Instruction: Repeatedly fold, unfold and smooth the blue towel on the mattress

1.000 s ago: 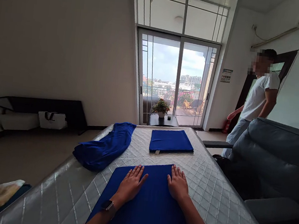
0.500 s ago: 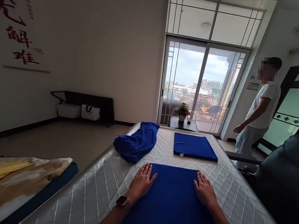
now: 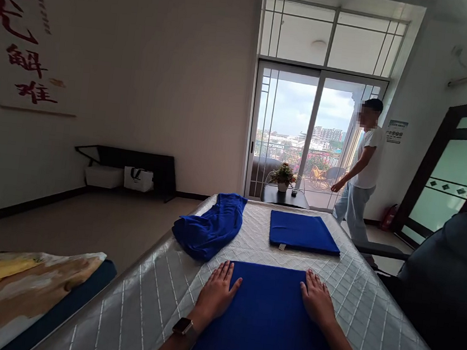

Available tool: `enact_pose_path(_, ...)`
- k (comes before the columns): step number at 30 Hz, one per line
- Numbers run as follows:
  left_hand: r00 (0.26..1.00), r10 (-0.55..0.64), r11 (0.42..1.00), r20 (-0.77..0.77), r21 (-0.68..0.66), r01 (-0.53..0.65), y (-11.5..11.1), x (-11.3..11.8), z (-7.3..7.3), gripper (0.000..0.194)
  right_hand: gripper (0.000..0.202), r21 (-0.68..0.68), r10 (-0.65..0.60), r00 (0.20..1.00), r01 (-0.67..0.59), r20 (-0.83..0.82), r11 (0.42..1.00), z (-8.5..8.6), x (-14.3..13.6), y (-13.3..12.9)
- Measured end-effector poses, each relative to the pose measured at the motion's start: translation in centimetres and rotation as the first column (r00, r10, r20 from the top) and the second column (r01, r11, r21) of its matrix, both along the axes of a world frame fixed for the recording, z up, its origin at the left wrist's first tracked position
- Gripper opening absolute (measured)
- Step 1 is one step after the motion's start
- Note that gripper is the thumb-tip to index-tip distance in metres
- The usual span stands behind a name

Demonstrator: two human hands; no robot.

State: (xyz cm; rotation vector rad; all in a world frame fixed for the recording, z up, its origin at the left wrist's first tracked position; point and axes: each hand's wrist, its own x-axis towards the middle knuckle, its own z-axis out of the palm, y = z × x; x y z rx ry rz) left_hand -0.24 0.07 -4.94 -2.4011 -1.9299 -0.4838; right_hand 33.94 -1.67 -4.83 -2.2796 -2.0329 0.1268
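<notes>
Two bare hands lie palm down, one at each side of a flat, folded blue cloth (image 3: 261, 318). The left hand (image 3: 217, 290) is open, fingers straight and close together, thumb spread inward over the fabric; it presses on the cloth's far left corner and grips nothing. The right hand (image 3: 319, 298) mirrors it at the far right corner, likewise flattened and grasping nothing. A smartwatch (image 3: 182, 326) circles the left wrist.

The cloth rests on a quilted silver surface (image 3: 369, 319); whether this is a mattress or a padded bench cannot be told. Beyond the hands, a second folded blue cloth (image 3: 305, 232) with a small white tag (image 3: 282, 247) lies to the right, and a crumpled blue cloth (image 3: 213, 226) to the left, near the edge.

Past the far end, a potted plant (image 3: 284, 176) stands before a sliding glass door (image 3: 284, 130) opening onto a balcony view. A person (image 3: 365, 159) in a white top is in mid-stride there.

Strips of quilting separate the three cloths and run along both forearms. The left edge slants down toward a patterned blanket (image 3: 30, 289), with floor (image 3: 127, 219) beyond; along the right edge, a dark armchair (image 3: 450, 273) sits close.
</notes>
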Motion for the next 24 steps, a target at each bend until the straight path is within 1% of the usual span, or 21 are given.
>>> enact_pose_path(5,1.000,0.000,0.999,-0.017,-0.036,-0.001,0.2,0.1,0.1,0.077,0.067,-0.001,0.028,0.998,-0.028,-0.061,1.000,1.2,0.4,-0.5)
enact_pose_path(9,0.998,-0.019,0.999,-0.057,-0.043,0.017,0.7,-0.3,0.2,0.075,0.067,0.016,0.033,0.995,-0.032,-0.097,0.999,1.7,0.6,-1.0)
enact_pose_path(11,0.995,-0.008,0.996,-0.104,-0.093,-0.001,1.1,-0.3,0.9,0.077,0.066,0.021,0.029,0.994,-0.027,-0.110,0.999,2.0,0.6,-1.2)
enact_pose_path(13,0.986,0.062,0.985,-0.154,-0.149,-0.086,1.3,0.5,2.1,0.084,0.065,0.019,0.033,0.992,-0.030,-0.123,0.999,2.3,0.6,-1.3)
enact_pose_path(14,0.979,0.101,0.980,-0.175,-0.152,-0.128,1.4,1.3,2.8,0.087,0.065,0.020,0.035,0.991,-0.033,-0.127,0.999,2.4,0.6,-1.4)
enact_pose_path(15,0.975,0.123,0.979,-0.185,-0.136,-0.149,1.3,2.6,3.5,0.088,0.065,0.023,0.036,0.991,-0.033,-0.128,0.999,2.6,0.5,-1.4)
enact_pose_path(16,0.976,0.119,0.984,-0.183,-0.110,-0.141,1.1,4.4,4.1,0.087,0.064,0.025,0.036,0.991,-0.033,-0.126,0.999,2.7,0.5,-1.5)
enact_pose_path(17,0.982,0.081,0.993,-0.168,-0.076,-0.094,0.9,6.6,4.5,0.084,0.064,0.030,0.037,0.992,-0.034,-0.121,0.999,2.7,0.5,-1.5)
enact_pose_path(19,0.993,-0.085,0.995,-0.087,-0.064,0.079,0.3,11.8,4.7,0.074,0.064,0.036,0.041,0.994,-0.037,-0.102,0.999,2.7,0.5,-1.7)
enact_pose_path(20,0.984,-0.171,0.983,-0.045,-0.075,0.168,0.0,14.6,4.5,0.072,0.064,0.035,0.050,0.995,-0.047,-0.089,0.998,2.6,0.6,-1.7)
enact_pose_path(22,0.952,-0.306,0.950,0.018,-0.052,0.307,-0.5,19.7,3.6,0.070,0.063,0.024,0.078,0.995,-0.077,-0.055,0.997,2.3,0.9,-1.8)
enact_pose_path(23,0.931,-0.363,0.931,0.032,-0.034,0.364,-0.5,21.8,3.1,0.068,0.064,0.014,0.092,0.995,-0.092,-0.037,0.996,2.2,1.0,-1.8)
enact_pose_path(24,0.914,-0.403,0.915,0.044,-0.011,0.403,-0.5,23.3,2.5,0.065,0.065,0.005,0.103,0.994,-0.103,-0.020,0.995,2.1,1.2,-1.8)
